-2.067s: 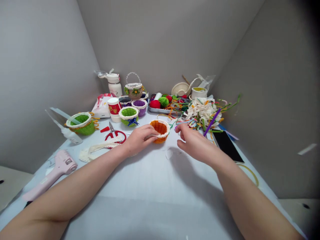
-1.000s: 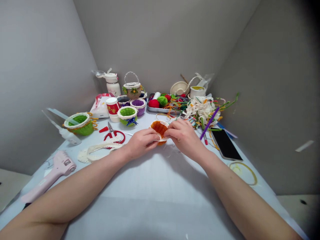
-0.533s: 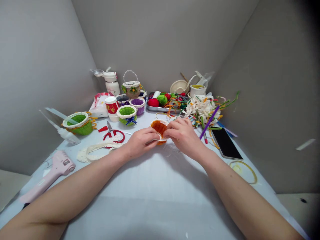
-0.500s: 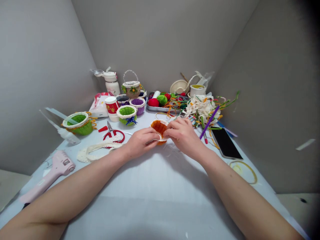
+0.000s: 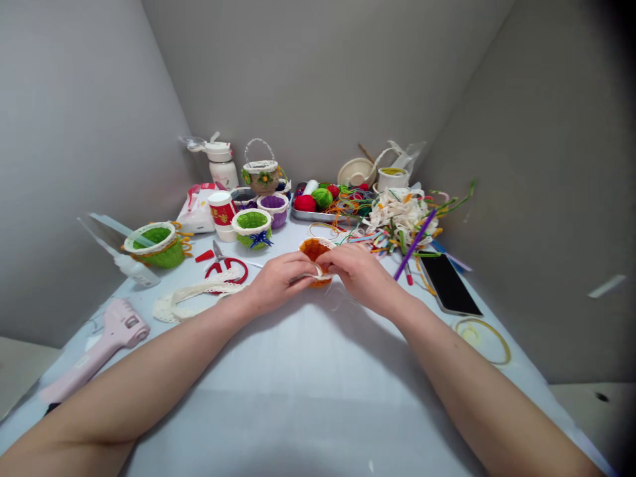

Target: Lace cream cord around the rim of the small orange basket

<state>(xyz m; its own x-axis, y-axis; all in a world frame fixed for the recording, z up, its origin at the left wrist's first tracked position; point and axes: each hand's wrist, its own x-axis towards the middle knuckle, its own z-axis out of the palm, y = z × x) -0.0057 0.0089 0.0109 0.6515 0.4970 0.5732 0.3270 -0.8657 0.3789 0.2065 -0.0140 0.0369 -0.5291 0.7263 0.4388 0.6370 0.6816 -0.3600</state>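
Note:
A small orange basket with a white lace rim stands on the table between my hands. My left hand is closed on the near left side of its rim, thumb outside and fingers over the edge. Pinched at the near right of the rim is my right hand, pressing a white lace strip there. My fingers partly hide the strip and the basket's front. Thin clear strands hang below my right hand.
At left lie a pink glue gun, red-handled scissors and loose lace trim. Behind stand a green basket, a paper cup and a yarn tray. A phone and a yellow ring lie right.
The fingers of my right hand have lowered and drawn in slightly at the rim. My left hand and the basket stay nearly in place.

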